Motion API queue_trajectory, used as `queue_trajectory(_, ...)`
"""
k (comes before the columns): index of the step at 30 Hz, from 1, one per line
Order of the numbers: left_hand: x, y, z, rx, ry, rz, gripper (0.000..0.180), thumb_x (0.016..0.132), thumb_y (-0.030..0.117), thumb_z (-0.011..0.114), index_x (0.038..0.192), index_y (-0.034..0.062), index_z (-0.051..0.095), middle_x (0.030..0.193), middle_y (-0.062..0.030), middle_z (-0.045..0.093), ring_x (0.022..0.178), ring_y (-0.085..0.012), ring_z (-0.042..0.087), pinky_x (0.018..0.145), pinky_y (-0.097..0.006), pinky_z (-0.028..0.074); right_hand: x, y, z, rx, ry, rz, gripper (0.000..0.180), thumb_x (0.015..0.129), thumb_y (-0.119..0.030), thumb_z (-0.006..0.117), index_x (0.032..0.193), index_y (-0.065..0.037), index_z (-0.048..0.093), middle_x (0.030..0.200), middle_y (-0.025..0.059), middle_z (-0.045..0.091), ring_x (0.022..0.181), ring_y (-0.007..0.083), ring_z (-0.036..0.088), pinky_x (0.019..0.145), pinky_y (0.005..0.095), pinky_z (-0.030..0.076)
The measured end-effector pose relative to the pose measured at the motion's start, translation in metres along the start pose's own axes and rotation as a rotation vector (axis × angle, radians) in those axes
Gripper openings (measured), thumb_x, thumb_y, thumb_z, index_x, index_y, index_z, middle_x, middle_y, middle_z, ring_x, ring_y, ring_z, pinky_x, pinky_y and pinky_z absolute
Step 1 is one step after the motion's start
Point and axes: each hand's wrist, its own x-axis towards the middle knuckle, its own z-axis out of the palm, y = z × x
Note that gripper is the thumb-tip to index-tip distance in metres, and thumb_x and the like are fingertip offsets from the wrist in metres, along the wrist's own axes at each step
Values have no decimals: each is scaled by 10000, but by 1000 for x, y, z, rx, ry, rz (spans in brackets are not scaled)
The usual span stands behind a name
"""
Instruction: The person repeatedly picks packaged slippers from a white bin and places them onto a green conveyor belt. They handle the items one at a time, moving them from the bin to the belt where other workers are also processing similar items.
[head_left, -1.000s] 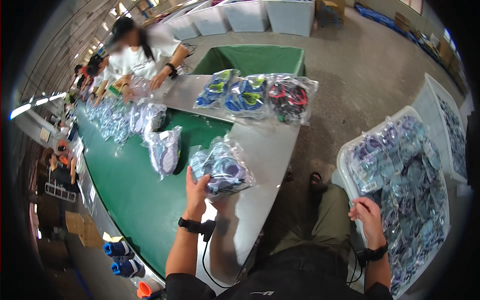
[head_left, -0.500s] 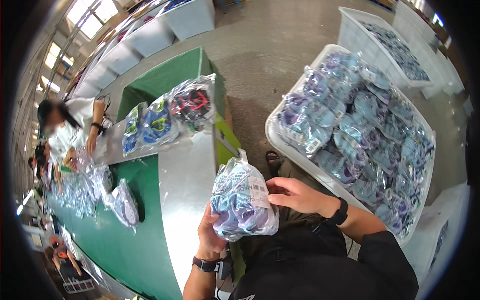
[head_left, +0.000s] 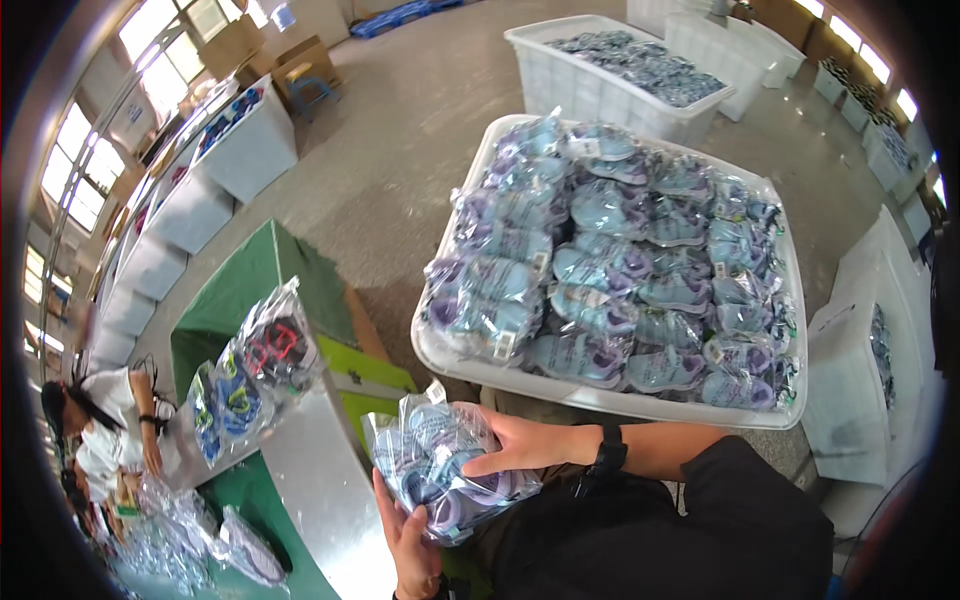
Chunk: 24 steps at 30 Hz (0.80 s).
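While we look down, our left hand (head_left: 410,535) cradles a clear bag of lilac-blue shoes (head_left: 440,468) from below at lower centre, and our right hand (head_left: 520,445) presses its top, steadying the slippery plastic. A white bin (head_left: 455,365) of similar bags sits just above.
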Motion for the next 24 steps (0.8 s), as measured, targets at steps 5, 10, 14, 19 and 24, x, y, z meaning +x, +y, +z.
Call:
queue_trajectory(5,-4,10,10,175,-74,-115,671,1050,134,628,1654,-3,370,1507,-204,578,1297,-289,629,1078,-411,525,-16,-18,-31,105,106,66,809,995,-268,788,1624,7,359,1466,142,597,1361,186,577,1189,379,456)
queue_trajectory(10,-10,13,-3,395,-104,-141,523,1104,182,648,1582,12,520,1456,-137,647,1229,-228,659,1015,-380,552,-52,-78,-94,129,346,-166,490,1032,-287,702,1425,-10,611,1278,94,725,1148,182,716,1006,354,601)
queue_trajectory(14,-17,17,-18,442,-81,-109,473,1112,179,637,1545,5,559,1364,-130,695,1160,-217,682,979,-368,568,-68,-123,-165,291,591,-455,452,1078,-285,628,1425,5,613,1304,103,720,1191,217,709,1016,410,604)
queue_trajectory(19,-26,22,-39,477,3,-64,448,1110,183,642,1508,-16,582,1299,-120,717,1088,-199,696,931,-344,575,-40,-120,-228,267,993,-617,609,1063,-262,685,1525,69,470,1297,142,691,1157,263,722,922,419,639)
queue_trajectory(24,-40,28,-75,425,108,-19,382,1112,170,644,1450,-8,636,1268,-119,725,1090,-213,712,921,-351,591,-28,-71,-212,-24,1015,-322,782,1058,-193,691,1653,66,256,1279,163,663,1105,297,741,881,411,642)
